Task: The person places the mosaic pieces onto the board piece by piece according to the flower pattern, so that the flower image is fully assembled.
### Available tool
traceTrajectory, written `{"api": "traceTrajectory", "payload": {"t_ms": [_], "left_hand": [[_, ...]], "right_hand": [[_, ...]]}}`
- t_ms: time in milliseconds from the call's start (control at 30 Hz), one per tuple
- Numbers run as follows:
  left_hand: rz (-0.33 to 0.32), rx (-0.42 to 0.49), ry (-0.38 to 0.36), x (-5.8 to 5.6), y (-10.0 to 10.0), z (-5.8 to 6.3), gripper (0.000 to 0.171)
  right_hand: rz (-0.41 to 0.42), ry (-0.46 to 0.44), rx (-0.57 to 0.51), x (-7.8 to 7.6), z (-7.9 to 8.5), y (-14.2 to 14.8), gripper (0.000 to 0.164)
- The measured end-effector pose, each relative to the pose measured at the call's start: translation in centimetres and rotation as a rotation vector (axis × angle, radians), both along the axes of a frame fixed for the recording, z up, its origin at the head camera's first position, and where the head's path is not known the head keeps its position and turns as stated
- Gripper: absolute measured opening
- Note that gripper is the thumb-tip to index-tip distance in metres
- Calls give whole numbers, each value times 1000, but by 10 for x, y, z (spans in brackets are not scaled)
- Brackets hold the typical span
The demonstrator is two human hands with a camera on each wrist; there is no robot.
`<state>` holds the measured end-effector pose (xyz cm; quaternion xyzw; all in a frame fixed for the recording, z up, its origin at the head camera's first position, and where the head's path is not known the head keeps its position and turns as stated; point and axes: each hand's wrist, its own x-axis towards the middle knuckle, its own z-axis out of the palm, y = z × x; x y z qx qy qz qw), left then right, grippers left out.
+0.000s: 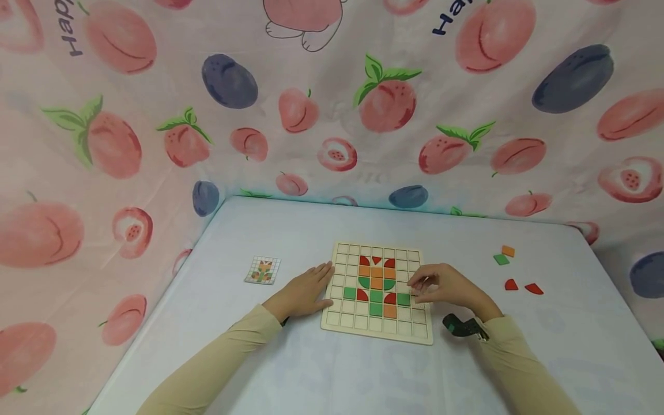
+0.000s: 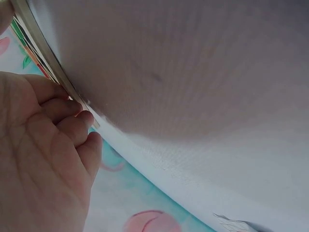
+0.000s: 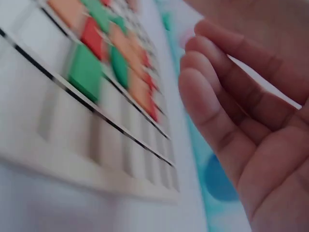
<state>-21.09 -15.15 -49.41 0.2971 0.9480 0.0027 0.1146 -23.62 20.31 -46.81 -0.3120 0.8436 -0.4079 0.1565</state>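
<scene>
A pale wooden grid board lies in the middle of the table, with red, orange and green tiles set in its cells. My left hand rests at the board's left edge, its fingers fairly straight; in the left wrist view the fingertips are right at the board's side. Over the right part of the board hovers my right hand, near a green square tile. In the right wrist view its fingers are loosely bent, with nothing visible in them, and the tiles stand off to the left.
Left of the board lies a small pattern card with a gridded picture. To the right are loose pieces: an orange square, a green square and two red pieces. A fruit-print curtain hangs behind the white table.
</scene>
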Motion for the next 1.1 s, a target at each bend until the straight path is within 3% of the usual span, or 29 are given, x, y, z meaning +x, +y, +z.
{"api": "traceTrajectory", "payload": {"t_ms": [133,300,433,600,900,1100], "left_hand": [[3,4,-5,0,0,0,78],[8,-1,-8,0,0,1,79],[12,-2,-8,0,1,0,79],[16,-3,-17,0,1,0,79],[15,-3,-15,0,2,-1,79],[13,-11,-11,0,1,-1,79]], "right_hand": [[-56,61,-37,-6,13,30,27],[-190,140,-48,-12,26,74,25],[-305,135,1,-18,34,106,28],[-392,89,49,-25,40,139,33],[-462,67,65,-47,31,186,31],[-548,59,120,-57,15,203,49]]}}
